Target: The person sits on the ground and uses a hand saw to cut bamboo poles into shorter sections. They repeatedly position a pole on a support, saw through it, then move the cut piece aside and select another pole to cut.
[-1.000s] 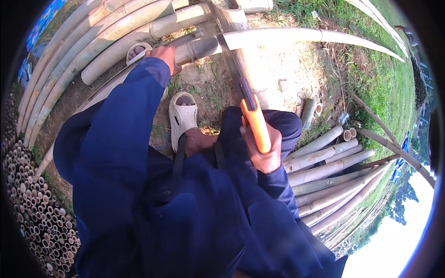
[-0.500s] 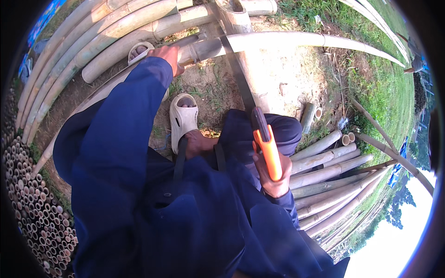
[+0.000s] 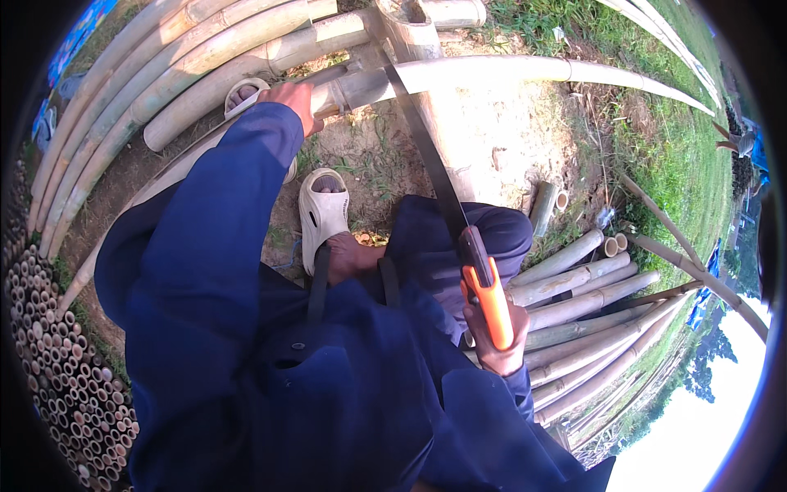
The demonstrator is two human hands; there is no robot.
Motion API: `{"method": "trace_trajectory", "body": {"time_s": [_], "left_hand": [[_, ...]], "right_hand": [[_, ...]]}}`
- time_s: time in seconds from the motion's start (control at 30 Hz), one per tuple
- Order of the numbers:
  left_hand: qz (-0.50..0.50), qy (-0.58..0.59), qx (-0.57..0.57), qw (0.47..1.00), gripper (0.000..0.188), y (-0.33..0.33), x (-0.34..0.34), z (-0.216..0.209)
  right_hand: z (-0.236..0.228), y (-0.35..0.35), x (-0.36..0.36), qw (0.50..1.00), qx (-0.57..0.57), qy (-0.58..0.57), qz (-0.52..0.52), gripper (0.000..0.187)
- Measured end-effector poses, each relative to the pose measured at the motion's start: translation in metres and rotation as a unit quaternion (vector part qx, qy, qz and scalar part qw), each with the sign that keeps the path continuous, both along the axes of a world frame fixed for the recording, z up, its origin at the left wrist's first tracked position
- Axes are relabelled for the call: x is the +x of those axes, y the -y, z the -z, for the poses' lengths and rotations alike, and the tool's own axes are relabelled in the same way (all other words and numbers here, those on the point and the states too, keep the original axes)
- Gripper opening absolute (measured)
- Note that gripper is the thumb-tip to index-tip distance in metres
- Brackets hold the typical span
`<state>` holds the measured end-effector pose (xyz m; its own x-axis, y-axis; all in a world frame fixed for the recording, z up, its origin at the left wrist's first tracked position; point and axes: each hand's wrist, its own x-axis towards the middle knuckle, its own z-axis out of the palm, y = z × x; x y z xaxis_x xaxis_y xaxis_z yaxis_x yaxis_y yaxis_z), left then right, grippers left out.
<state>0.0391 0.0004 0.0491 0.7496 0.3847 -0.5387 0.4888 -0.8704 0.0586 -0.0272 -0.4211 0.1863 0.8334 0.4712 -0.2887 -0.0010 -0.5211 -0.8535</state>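
Observation:
A hand saw (image 3: 437, 176) with a dark blade and an orange handle slants across the view. My right hand (image 3: 502, 351) is wrapped round its handle, beside my bent knee. Toward its far end, the blade lies across a long pale bamboo pole (image 3: 500, 72); how deep any cut goes cannot be told. Left of the blade, my left hand (image 3: 293, 104) is closed over the same pole, knuckles upward. Underneath the pole stands a thick bamboo support (image 3: 407, 37) with a hollowed top.
Several bamboo poles (image 3: 205, 57) lie at the upper left, and more (image 3: 582, 283) are stacked at the right. Cut bamboo tubes (image 3: 78, 394) are piled at the lower left. Near my sandalled foot (image 3: 325, 205) is bare soil. Another person (image 3: 746, 146) appears at the far right edge.
My right hand has drawn the saw back toward me and slightly right, so the blade has slid along over the pole. My left hand stays on the pole almost unmoved.

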Motion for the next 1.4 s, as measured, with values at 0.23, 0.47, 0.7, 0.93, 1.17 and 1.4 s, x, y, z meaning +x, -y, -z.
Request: {"method": "trace_trajectory", "body": {"time_s": [0.23,0.47,0.7,0.93,1.17,1.4], "left_hand": [[0.025,0.017,-0.018,0.999,0.059,0.006,0.011,0.002],[0.014,0.019,-0.019,1.0,0.057,-0.001,0.002,0.002],[-0.001,0.015,-0.043,0.999,0.06,0.001,0.011,0.001],[0.029,0.028,-0.024,0.999,0.06,-0.007,0.008,0.016],[0.031,0.035,-0.023,0.999,0.063,-0.003,0.008,0.001],[0.025,0.014,-0.026,0.999,0.062,0.001,0.013,0.01]], "right_hand": [[0.079,-0.093,0.063,0.997,0.074,0.006,0.011,0.015],[0.006,-0.01,0.002,0.999,-0.014,0.048,-0.021,0.025],[0.059,-0.08,0.066,0.999,0.024,0.024,-0.042,0.012],[0.07,-0.082,0.057,0.993,0.119,0.013,0.014,0.025],[0.081,-0.079,0.043,0.991,0.125,0.026,0.04,0.02],[-0.021,-0.001,-0.01,0.997,-0.061,0.033,0.02,0.026]]}}
